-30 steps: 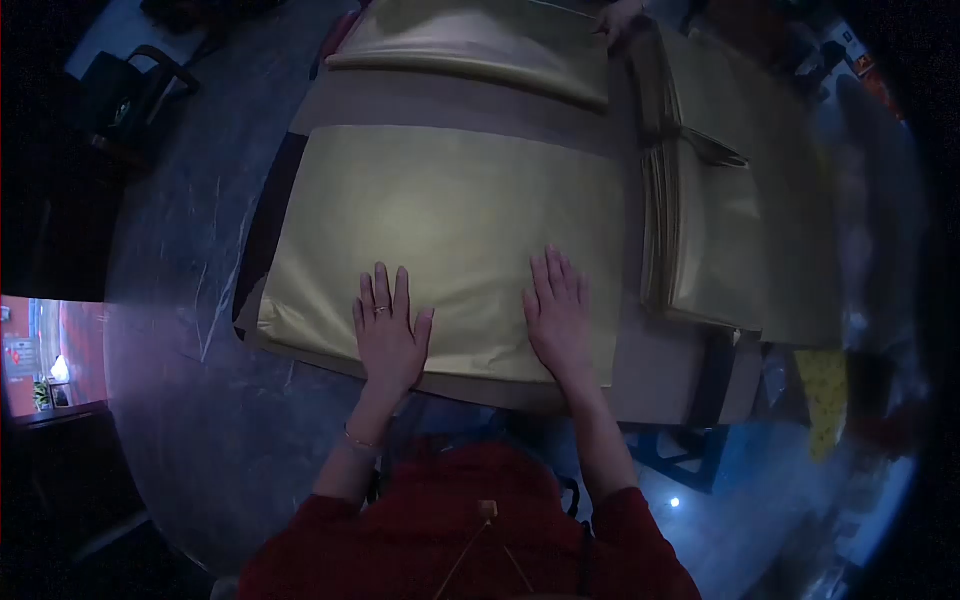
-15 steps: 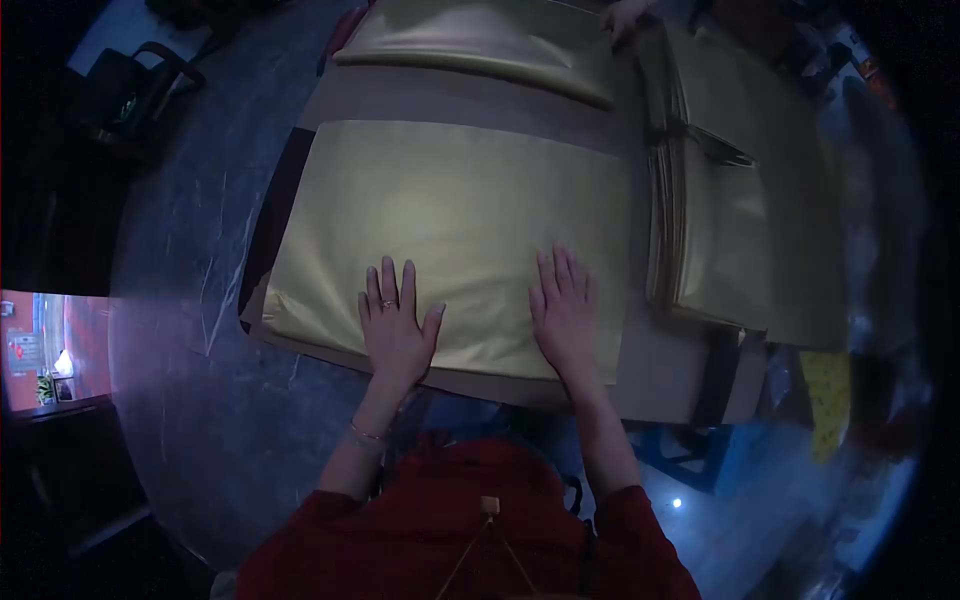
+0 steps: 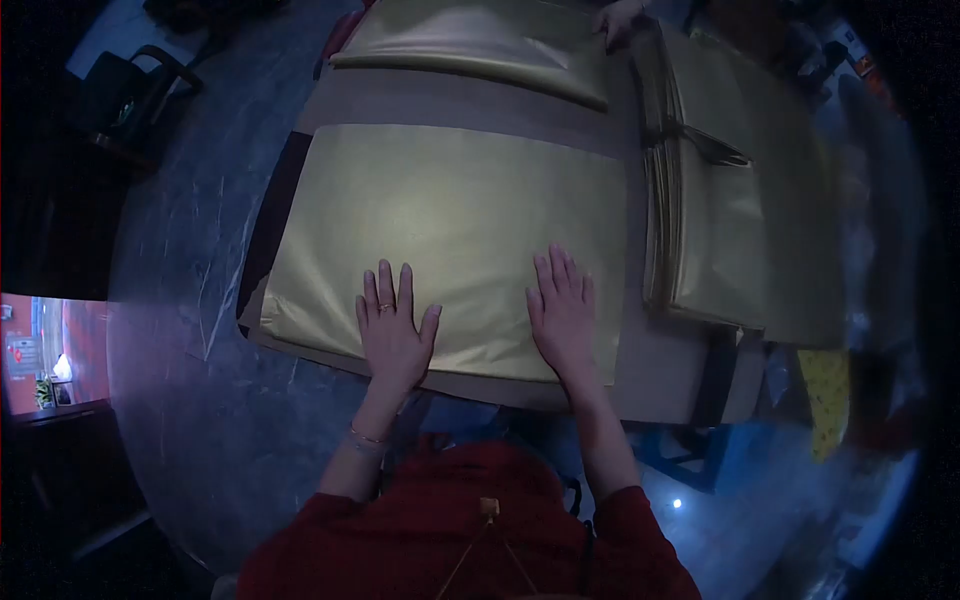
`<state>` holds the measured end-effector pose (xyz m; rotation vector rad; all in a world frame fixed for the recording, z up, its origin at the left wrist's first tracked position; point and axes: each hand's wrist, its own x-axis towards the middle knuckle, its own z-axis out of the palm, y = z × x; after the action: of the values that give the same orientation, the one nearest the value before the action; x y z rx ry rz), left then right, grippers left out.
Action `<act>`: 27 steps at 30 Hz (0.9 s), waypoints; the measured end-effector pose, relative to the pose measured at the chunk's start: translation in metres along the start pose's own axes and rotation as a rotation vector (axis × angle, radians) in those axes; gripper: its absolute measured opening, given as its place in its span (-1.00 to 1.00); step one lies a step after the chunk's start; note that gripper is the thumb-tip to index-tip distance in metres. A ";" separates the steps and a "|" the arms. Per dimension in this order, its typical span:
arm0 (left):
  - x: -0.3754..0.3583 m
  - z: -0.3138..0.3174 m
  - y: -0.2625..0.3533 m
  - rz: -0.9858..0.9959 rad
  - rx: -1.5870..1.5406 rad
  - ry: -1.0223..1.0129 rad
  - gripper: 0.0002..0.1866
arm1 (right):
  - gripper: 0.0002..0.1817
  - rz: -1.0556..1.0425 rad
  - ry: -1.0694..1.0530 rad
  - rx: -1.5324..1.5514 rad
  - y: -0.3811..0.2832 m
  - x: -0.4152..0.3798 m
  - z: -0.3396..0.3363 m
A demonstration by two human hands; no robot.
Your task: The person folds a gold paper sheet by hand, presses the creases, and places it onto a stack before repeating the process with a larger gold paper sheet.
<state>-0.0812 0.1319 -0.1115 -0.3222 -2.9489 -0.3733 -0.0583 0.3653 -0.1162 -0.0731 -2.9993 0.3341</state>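
A large gold sheet (image 3: pixel 440 200), paper or foil by its look, lies on the table in front of me, slightly wrinkled along its near edge. My left hand (image 3: pixel 393 325) rests palm down on its near part, fingers spread, a ring on one finger. My right hand (image 3: pixel 563 315) lies flat on the same sheet farther right, fingers stretched forward. Neither hand grips anything. To the right is a thick stack of folded gold sheets (image 3: pixel 715 220). Another gold sheet (image 3: pixel 470 40) with a folded edge lies across the far end of the table.
Another person's hand (image 3: pixel 620 18) is at the far edge, beside the stack. The brown table top (image 3: pixel 660 370) shows around the sheets. A blue stool (image 3: pixel 700 460) stands under the near right side, with a yellow patterned piece (image 3: pixel 826 400) hanging beyond. A dark chair (image 3: pixel 130 95) stands far left.
My hands stay flat on the sheet in almost the same place. The other person's hand at the far edge has shifted slightly left. The view has moved a little.
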 end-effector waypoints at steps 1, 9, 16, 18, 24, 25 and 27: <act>0.000 0.000 0.000 -0.002 0.001 0.001 -0.30 | -0.45 0.010 -0.015 0.008 -0.001 0.000 -0.001; 0.001 -0.002 0.002 -0.011 0.018 -0.018 -0.30 | -0.44 0.008 -0.022 0.024 -0.001 0.001 -0.001; 0.001 -0.001 0.001 -0.016 0.029 -0.016 -0.28 | -0.44 0.015 0.005 -0.002 -0.004 0.000 0.000; 0.001 -0.001 0.001 -0.005 0.025 0.000 -0.29 | -0.45 0.031 0.023 -0.109 -0.019 0.002 -0.005; 0.002 0.004 -0.002 -0.020 0.098 -0.061 -0.31 | -0.42 -0.218 -0.041 0.256 -0.110 -0.010 -0.003; 0.001 0.008 -0.005 -0.006 0.146 -0.067 -0.31 | -0.42 -0.248 -0.049 0.271 -0.122 -0.013 0.004; 0.001 0.014 -0.011 0.018 0.141 -0.028 -0.34 | -0.41 -0.228 -0.048 0.312 -0.131 -0.014 0.016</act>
<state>-0.0860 0.1256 -0.1276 -0.3378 -2.9773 -0.1581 -0.0508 0.2332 -0.1043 0.3060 -2.9182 0.7780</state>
